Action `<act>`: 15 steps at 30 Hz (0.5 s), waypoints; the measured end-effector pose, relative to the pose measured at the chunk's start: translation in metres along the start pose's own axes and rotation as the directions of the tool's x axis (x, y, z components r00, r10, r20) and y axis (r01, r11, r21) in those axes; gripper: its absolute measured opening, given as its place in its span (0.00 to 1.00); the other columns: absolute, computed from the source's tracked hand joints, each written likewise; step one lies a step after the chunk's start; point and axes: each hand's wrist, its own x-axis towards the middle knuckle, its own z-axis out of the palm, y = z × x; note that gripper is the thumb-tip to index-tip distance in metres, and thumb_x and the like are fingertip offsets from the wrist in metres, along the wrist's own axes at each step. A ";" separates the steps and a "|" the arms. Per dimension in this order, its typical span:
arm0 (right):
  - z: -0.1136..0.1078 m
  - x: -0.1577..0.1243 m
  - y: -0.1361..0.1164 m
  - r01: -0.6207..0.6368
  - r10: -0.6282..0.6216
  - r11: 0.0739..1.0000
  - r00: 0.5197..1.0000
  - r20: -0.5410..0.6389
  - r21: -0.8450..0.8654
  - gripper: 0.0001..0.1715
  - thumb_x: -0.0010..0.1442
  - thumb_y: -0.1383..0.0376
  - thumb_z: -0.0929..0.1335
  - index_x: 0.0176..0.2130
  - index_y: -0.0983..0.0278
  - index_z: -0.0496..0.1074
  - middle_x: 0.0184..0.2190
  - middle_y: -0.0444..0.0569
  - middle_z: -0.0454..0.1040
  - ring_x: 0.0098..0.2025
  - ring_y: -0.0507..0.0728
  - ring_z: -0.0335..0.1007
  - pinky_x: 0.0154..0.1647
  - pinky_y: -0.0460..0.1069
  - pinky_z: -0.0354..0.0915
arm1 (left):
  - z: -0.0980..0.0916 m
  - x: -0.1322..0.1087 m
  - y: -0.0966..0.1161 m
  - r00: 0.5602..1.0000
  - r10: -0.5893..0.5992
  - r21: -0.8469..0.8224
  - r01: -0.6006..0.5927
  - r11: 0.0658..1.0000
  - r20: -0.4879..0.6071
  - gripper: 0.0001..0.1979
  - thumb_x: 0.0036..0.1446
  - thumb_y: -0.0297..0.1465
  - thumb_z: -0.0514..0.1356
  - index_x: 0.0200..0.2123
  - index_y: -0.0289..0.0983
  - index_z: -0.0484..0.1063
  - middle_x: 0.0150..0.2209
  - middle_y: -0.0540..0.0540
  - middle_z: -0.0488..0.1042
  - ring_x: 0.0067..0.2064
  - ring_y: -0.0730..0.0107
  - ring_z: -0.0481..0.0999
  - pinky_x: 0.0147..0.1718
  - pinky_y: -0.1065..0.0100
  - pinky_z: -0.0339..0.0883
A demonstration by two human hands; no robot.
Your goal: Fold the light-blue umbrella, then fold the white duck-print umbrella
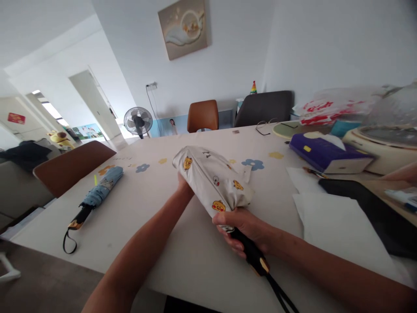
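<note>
A folded white umbrella [208, 178] with yellow cartoon chick prints is held slantwise over the table, its canopy loose and puffed out. My right hand [243, 228] is closed around it where the cloth meets the black handle [250, 252]; a black wrist strap hangs from the handle's end. Behind the canopy's far left part is my left hand [184, 186], touching or very near the cloth, with its fingers hidden. To the left lies a blue umbrella [103, 188], rolled up, with a black handle and loop.
The white table [137, 230] bears printed flowers. On its right are paper sheets [342, 230], a black flat item [374, 213], a purple tissue box [325, 152], eyeglasses [265, 126] and a cream-coloured appliance [384, 143]. Chairs [202, 115] and a fan [138, 121] stand beyond.
</note>
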 end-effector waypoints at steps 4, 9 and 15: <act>-0.007 0.006 -0.003 0.076 -0.066 0.997 0.966 -0.248 0.030 0.18 0.53 0.57 0.63 0.18 0.63 0.57 0.07 0.39 0.56 0.09 0.47 0.49 0.09 0.42 0.54 | 0.001 0.004 0.020 0.986 0.074 0.076 -0.063 0.995 -0.152 0.08 0.54 0.27 0.55 0.40 0.35 0.65 0.35 0.46 0.69 0.32 0.73 0.70 0.29 0.70 0.65; -0.011 0.008 -0.006 0.102 -0.143 0.989 0.860 -0.491 -0.110 0.19 0.53 0.58 0.65 0.17 0.64 0.59 0.09 0.42 0.60 0.10 0.48 0.54 0.09 0.43 0.56 | 0.019 -0.032 0.024 0.947 0.300 0.135 -0.315 0.939 0.118 0.07 0.51 0.32 0.57 0.35 0.38 0.67 0.36 0.47 0.70 0.37 0.71 0.70 0.30 0.73 0.65; 0.006 0.002 -0.006 -0.022 -0.124 0.942 0.906 -0.406 -0.336 0.20 0.53 0.63 0.64 0.14 0.64 0.59 0.07 0.44 0.60 0.09 0.48 0.54 0.09 0.44 0.55 | 0.024 -0.044 0.021 0.980 0.007 0.047 -0.017 0.999 0.200 0.17 0.42 0.39 0.64 0.34 0.34 0.72 0.32 0.42 0.74 0.37 0.62 0.73 0.36 0.66 0.68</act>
